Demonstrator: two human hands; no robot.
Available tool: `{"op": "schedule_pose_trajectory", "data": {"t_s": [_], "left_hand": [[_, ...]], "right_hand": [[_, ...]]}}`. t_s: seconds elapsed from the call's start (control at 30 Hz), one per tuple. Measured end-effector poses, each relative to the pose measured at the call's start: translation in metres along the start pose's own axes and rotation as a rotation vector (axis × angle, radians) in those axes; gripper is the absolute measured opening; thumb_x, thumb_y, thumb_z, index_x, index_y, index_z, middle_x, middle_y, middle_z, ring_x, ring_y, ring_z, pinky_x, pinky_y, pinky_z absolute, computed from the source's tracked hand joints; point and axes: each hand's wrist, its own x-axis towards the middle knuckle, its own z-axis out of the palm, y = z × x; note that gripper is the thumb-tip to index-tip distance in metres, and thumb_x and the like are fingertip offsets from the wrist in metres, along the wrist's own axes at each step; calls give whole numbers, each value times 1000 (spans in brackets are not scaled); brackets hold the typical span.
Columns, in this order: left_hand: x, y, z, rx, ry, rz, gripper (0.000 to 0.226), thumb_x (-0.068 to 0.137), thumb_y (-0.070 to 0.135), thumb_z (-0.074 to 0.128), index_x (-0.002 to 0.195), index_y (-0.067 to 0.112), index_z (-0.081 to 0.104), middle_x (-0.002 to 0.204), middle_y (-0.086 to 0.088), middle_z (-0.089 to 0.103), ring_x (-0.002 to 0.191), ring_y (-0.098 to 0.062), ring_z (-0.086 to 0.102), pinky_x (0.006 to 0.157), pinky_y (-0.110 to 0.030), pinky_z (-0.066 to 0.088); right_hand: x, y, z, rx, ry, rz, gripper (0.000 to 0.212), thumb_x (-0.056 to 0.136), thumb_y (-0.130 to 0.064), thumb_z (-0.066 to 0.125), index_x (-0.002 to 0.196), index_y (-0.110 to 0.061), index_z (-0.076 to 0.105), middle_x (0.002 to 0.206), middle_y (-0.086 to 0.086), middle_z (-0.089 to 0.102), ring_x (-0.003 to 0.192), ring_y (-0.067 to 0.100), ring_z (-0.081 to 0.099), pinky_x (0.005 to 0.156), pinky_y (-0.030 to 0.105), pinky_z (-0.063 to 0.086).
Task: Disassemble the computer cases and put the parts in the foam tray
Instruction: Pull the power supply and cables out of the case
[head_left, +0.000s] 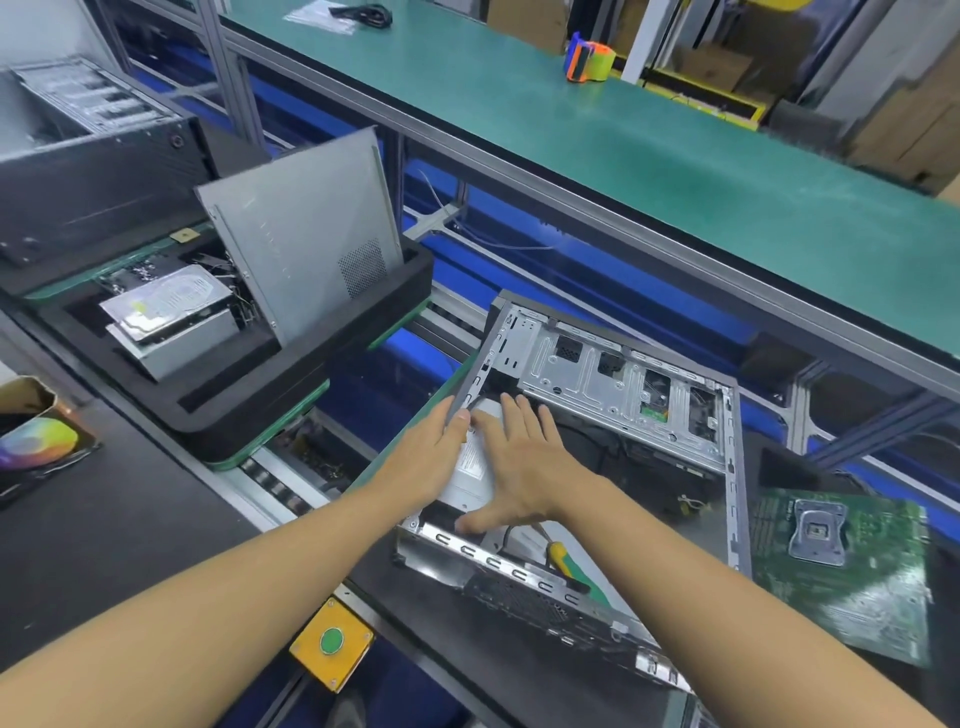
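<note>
The right hand's (524, 470) fingers (525, 415) are straight and spread, lying flat on a silver metal box (475, 462), thumb stretched out along its near edge; the left hand's (431, 452) fingers (445, 415) are straight and close together, resting against the grey left rim of the open computer case (587, 374), thumb touching the same box; neither hand curls round anything. The box sits inside the case, under both palms; a yellow-and-green screwdriver (569, 564) lies in the case just nearer than the right thumb; a green motherboard (841, 561) lies right of the case. Left of the fingers and further away is the black foam tray (244, 410), holding a hard drive (166, 301) and a tilted grey side panel (301, 244).
</note>
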Motion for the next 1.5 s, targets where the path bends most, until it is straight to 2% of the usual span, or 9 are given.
{"op": "schedule_pose_trajectory", "data": {"t_s": [0.17, 0.3, 0.57, 0.73, 0.87, 1.03, 1.2, 1.3, 1.5], "left_hand": [[-1, 2, -1, -20, 20, -21, 31, 106, 44, 26, 124, 42, 52, 104, 16, 63, 97, 5, 55, 79, -19, 40], [-3, 1, -1, -26, 37, -30, 39, 107, 40, 23, 128, 34, 55, 108, 8, 65, 103, -8, 58, 87, -29, 41], [-1, -2, -1, 21, 37, -74, 48, 104, 52, 17, 119, 34, 58, 106, 8, 65, 104, -11, 57, 90, -34, 41], [1, -3, 0, 6, 58, -95, 46, 104, 55, 18, 129, 42, 54, 119, 17, 58, 109, -6, 51, 91, -28, 32], [1, -2, 0, 30, 53, -88, 46, 102, 59, 16, 115, 43, 57, 106, 14, 65, 100, -5, 58, 84, -30, 39], [1, -2, 0, 34, 39, -86, 49, 104, 56, 15, 119, 38, 57, 113, 6, 65, 109, -17, 58, 99, -43, 43], [-1, -3, 0, 34, 64, -83, 52, 104, 57, 16, 124, 35, 59, 99, 20, 61, 106, -10, 54, 89, -31, 34], [1, -6, 1, 23, 60, -84, 52, 104, 57, 17, 136, 37, 53, 121, 16, 62, 118, -11, 52, 98, -32, 36], [2, -5, 0, 28, 56, -57, 44, 105, 53, 20, 128, 38, 55, 114, 13, 62, 108, -12, 55, 89, -31, 35]], "right_hand": [[0, -2, 1, 65, 17, -13, 130, 60, -78, 68, 156, -25, -2, 165, 12, -19, 152, 33, -16, 122, 55, 2], [-5, 2, -1, 51, 74, -15, 118, 57, -75, 70, 147, -30, 8, 158, 9, 6, 144, 33, 12, 110, 53, 27], [-10, 4, 2, 124, 110, -28, 117, 54, -67, 75, 147, -35, 10, 157, 12, 7, 145, 33, 8, 112, 52, 19], [3, 3, -11, 99, 156, -38, 112, 53, -67, 76, 143, -29, 21, 145, 7, 21, 134, 32, 22, 108, 45, 23], [2, 13, -13, 55, 148, -60, 112, 52, -70, 75, 140, -30, 21, 144, 9, 24, 135, 32, 24, 108, 48, 23], [-5, 16, -7, 16, 148, -70, 111, 51, -73, 73, 139, -31, 21, 150, 10, 19, 138, 32, 20, 105, 50, 26], [-12, 15, -5, -69, 113, -99, 117, 50, -77, 70, 144, -29, 18, 155, 13, 13, 140, 34, 18, 104, 50, 26], [-15, 12, -5, -89, 118, -90, 117, 52, -77, 68, 145, -27, 19, 157, 14, 11, 141, 34, 17, 108, 55, 22], [-18, 13, -8, -158, 129, -118, 120, 57, -79, 64, 151, -23, 16, 159, 19, 12, 145, 37, 16, 117, 53, 10]]}}
